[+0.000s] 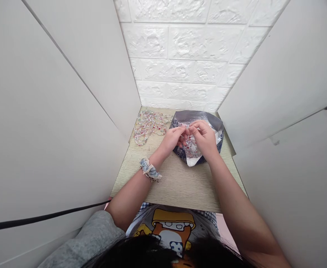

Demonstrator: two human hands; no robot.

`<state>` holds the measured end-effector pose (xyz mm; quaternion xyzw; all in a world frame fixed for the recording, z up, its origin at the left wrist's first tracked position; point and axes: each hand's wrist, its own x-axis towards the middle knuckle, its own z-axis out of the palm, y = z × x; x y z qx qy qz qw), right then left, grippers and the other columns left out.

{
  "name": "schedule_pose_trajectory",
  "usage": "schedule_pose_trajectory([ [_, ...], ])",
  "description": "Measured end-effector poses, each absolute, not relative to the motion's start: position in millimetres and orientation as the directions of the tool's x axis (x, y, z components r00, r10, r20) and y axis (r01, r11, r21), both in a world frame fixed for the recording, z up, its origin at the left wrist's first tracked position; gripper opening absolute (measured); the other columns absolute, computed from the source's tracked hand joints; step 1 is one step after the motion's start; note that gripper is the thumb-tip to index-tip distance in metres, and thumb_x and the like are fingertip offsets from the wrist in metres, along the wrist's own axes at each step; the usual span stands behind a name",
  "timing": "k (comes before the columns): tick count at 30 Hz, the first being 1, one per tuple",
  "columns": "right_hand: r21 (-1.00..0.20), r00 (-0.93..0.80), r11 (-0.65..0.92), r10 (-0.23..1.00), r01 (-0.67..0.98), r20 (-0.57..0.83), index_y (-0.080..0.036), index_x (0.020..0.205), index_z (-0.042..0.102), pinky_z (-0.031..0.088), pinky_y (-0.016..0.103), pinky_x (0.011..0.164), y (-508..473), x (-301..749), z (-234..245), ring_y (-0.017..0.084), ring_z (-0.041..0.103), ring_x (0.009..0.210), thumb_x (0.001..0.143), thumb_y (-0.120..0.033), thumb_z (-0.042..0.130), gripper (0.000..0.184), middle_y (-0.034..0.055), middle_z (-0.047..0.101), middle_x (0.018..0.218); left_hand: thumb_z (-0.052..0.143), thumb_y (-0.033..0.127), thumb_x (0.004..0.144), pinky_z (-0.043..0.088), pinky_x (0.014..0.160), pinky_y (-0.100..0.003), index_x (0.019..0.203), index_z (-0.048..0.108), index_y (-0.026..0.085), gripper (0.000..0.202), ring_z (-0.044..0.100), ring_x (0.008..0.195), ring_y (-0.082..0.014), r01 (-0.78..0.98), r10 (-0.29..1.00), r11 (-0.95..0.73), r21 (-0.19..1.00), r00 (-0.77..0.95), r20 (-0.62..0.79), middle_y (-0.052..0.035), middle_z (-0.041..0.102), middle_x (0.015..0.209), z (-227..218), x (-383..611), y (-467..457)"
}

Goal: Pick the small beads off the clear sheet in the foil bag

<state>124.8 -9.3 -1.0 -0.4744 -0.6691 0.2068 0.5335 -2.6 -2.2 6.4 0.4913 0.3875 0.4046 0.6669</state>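
Note:
My left hand (176,138) and my right hand (204,140) meet over an open dark blue patterned bag (201,114) with a silvery lining. The thumb and fingers of each hand are pinched together, fingertips nearly touching. What they pinch is too small to make out. Small clear and red beads (193,148) lie inside the bag, just below my fingers, with a white piece (193,161) at its near edge. Left of my left hand, strands of strung beads (151,125) in clear, red and pale colours are heaped on the table.
The light wood-grain table (183,188) sits in a narrow nook between a white panel (96,56) on the left and another white panel (281,85) on the right. A white brick-pattern wall (191,41) closes the back. A black cord (48,216) crosses at lower left.

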Motion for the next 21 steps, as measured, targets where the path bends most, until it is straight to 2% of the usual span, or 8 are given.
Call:
schedule_pose_trajectory([
  [3, -0.777, 0.035, 0.463, 0.85, 0.427, 0.526, -0.018, 0.064, 0.051, 0.04, 0.025, 0.061, -7.9, 128.5, -1.3, 0.014, 0.049, 0.073, 0.078, -0.035, 0.048, 0.022, 0.0017, 0.052, 0.074, 0.052, 0.038, 0.072, 0.03, 0.04, -0.017, 0.065, 0.05, 0.013, 0.026, 0.039, 0.039, -0.0024, -0.224, 0.91, 0.162, 0.961, 0.412, -0.057, 0.0042, 0.041, 0.052, 8.3, -4.7, -3.5],
  [8, -0.716, -0.014, 0.404, 0.875, 0.569, 0.483, -0.019, 0.062, 0.048, 0.035, 0.025, 0.06, -7.9, 133.2, 0.7, 0.013, 0.046, 0.064, 0.081, -0.035, 0.044, 0.025, -0.0003, 0.05, 0.067, 0.053, 0.037, 0.072, 0.016, 0.036, -0.017, 0.066, 0.05, 0.013, 0.025, 0.025, 0.035, -0.0004, -0.213, 0.839, 0.265, 0.94, 0.531, -0.116, 0.0071, 0.029, 0.047, 9.2, -5.8, -5.9],
  [10, -0.691, -0.047, 0.394, 0.885, 0.606, 0.463, -0.019, 0.062, 0.048, 0.035, 0.025, 0.061, -8.6, 133.5, 2.8, 0.013, 0.046, 0.066, 0.081, -0.033, 0.043, 0.025, 0.0001, 0.051, 0.068, 0.053, 0.037, 0.072, 0.017, 0.036, -0.017, 0.068, 0.052, 0.012, 0.025, 0.026, 0.036, -0.0005, -0.194, 0.822, 0.284, 0.939, 0.554, -0.134, 0.0066, 0.031, 0.048, 8.9, -4.9, -6.8],
  [12, -0.671, -0.076, 0.392, 0.891, 0.629, 0.448, -0.019, 0.063, 0.048, 0.035, 0.025, 0.063, -9.3, 133.8, 5.2, 0.014, 0.047, 0.069, 0.082, -0.032, 0.042, 0.023, 0.001, 0.052, 0.07, 0.055, 0.035, 0.071, 0.025, 0.04, -0.017, 0.068, 0.053, 0.012, 0.023, 0.033, 0.04, -0.0009, -0.193, 0.821, 0.281, 0.94, 0.556, -0.131, 0.0051, 0.038, 0.051, 8.4, -3.6, -7.4],
  [14, -0.646, -0.104, 0.377, 0.902, 0.664, 0.419, -0.019, 0.065, 0.049, 0.035, 0.025, 0.064, -9.8, 135.1, 7.2, 0.015, 0.047, 0.07, 0.082, -0.03, 0.039, 0.023, 0.0014, 0.052, 0.071, 0.057, 0.032, 0.07, 0.033, 0.047, -0.016, 0.068, 0.053, 0.011, 0.021, 0.042, 0.048, -0.002, -0.228, 0.831, 0.28, 0.932, 0.544, -0.117, 0.0027, 0.045, 0.058, 8.1, -2.4, -7.4],
  [16, -0.606, -0.153, 0.351, 0.923, 0.714, 0.354, -0.019, 0.065, 0.049, 0.035, 0.025, 0.062, -10.5, 137.9, 8.1, 0.014, 0.047, 0.069, 0.082, -0.027, 0.037, 0.022, 0.0015, 0.051, 0.069, 0.057, 0.028, 0.069, 0.035, 0.05, -0.015, 0.069, 0.054, 0.01, 0.018, 0.047, 0.055, -0.003, -0.271, 0.85, 0.288, 0.919, 0.515, -0.115, 0.0001, 0.05, 0.065, 8.1, -1.8, -6.6],
  [18, -0.54, -0.205, 0.322, 0.942, 0.778, 0.266, -0.018, 0.065, 0.051, 0.035, 0.025, 0.062, -11.4, 141.7, 7.0, 0.015, 0.048, 0.069, 0.08, -0.023, 0.039, 0.019, 0.0023, 0.052, 0.071, 0.055, 0.025, 0.07, 0.03, 0.043, -0.013, 0.07, 0.054, 0.009, 0.016, 0.045, 0.053, -0.0019, -0.291, 0.872, 0.291, 0.912, 0.472, -0.128, -0.0011, 0.051, 0.068, 8.4, -2.2, -5.1],
  [21, -0.424, -0.261, 0.302, 0.953, 0.854, 0.153, -0.017, 0.067, 0.056, 0.037, 0.027, 0.067, -12.5, 146.4, 2.4, 0.016, 0.049, 0.076, 0.072, -0.015, 0.045, 0.012, 0.0055, 0.052, 0.081, 0.05, 0.025, 0.074, 0.016, 0.034, -0.014, 0.069, 0.05, 0.011, 0.015, 0.033, 0.04, 0.0009, -0.287, 0.897, 0.287, 0.914, 0.415, -0.152, 0.0015, 0.048, 0.063, 9.5, -3.9, -3.0],
])
